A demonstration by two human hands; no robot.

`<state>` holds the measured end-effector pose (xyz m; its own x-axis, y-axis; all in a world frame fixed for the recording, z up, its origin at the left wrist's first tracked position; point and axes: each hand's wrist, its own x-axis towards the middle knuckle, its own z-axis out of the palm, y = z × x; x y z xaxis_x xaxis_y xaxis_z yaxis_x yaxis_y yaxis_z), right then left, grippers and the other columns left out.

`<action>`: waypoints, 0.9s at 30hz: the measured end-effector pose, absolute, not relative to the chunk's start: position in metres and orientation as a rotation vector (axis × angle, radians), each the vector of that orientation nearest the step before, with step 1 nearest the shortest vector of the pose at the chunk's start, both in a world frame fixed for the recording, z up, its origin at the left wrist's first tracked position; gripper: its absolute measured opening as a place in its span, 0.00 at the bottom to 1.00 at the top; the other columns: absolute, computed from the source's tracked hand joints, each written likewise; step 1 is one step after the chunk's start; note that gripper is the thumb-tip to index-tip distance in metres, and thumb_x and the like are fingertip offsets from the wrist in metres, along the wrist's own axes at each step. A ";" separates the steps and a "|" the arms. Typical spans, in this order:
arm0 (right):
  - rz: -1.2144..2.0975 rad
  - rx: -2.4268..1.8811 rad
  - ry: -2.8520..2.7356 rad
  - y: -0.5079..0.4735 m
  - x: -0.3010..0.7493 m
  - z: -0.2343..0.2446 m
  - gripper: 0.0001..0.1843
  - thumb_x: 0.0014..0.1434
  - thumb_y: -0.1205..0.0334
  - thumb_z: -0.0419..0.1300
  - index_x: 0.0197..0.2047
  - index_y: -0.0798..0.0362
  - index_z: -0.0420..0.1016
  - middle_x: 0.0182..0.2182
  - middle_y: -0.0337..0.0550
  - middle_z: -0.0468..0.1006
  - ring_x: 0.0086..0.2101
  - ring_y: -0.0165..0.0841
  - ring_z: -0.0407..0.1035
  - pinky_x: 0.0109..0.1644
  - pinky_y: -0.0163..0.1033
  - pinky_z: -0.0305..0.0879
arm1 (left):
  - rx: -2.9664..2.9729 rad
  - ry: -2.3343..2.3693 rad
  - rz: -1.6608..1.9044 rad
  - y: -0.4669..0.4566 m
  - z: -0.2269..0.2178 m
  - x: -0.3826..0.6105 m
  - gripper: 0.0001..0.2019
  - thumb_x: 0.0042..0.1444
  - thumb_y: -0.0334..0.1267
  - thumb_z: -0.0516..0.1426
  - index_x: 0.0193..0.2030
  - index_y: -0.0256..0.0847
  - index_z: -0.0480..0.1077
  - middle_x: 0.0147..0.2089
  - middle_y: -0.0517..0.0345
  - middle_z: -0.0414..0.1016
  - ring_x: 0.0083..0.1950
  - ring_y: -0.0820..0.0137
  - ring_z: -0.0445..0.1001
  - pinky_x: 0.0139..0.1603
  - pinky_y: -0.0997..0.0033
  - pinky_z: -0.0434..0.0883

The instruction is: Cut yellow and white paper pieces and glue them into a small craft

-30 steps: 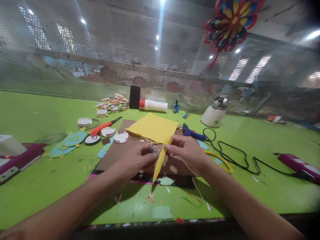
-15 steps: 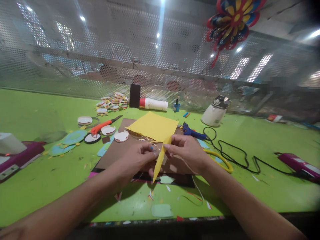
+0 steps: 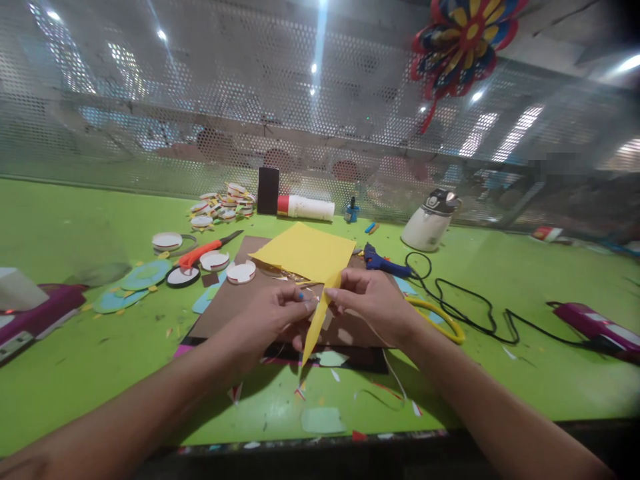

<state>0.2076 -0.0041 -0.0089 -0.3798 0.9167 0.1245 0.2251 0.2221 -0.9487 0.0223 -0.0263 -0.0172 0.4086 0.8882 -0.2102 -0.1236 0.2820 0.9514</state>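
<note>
A yellow paper sheet (image 3: 306, 252) lies over a brown card (image 3: 227, 303) in the middle of the green table (image 3: 75, 360). Its near corner is folded down into a narrow yellow point. My left hand (image 3: 273, 319) pinches that folded edge from the left, fingers closed on the paper. My right hand (image 3: 373, 303) pinches the same fold from the right, just opposite. The two sets of fingertips almost touch at the crease.
Orange-handled scissors (image 3: 205, 250) and several white and coloured paper discs (image 3: 216, 260) lie at the left. A blue glue gun (image 3: 383, 262) with a black cord (image 3: 470, 313), a yellow ring (image 3: 443, 319), a white jug (image 3: 429, 223) and magenta staplers (image 3: 595, 327) are around. A mesh screen stands behind.
Both hands stay pinched on the yellow fold; the folded point has shifted very slightly. Little else has moved.
</note>
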 end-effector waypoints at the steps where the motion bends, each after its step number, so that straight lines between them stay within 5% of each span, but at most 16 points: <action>1: 1.197 -1.057 -1.763 -0.005 0.207 -0.009 0.09 0.55 0.59 0.62 0.30 0.58 0.73 0.23 0.37 0.70 0.25 0.27 0.62 0.31 0.35 0.58 | 1.051 0.916 0.816 -0.026 -0.016 0.023 0.09 0.54 0.38 0.60 0.29 0.36 0.68 0.20 0.62 0.72 0.18 0.78 0.67 0.21 0.80 0.66; 27: 1.183 -1.057 -1.738 -0.007 0.206 -0.007 0.10 0.54 0.57 0.62 0.30 0.57 0.74 0.23 0.36 0.70 0.24 0.26 0.62 0.29 0.34 0.58 | 1.049 0.898 0.827 -0.024 -0.021 0.023 0.12 0.50 0.42 0.63 0.30 0.36 0.68 0.23 0.61 0.71 0.19 0.78 0.67 0.20 0.78 0.65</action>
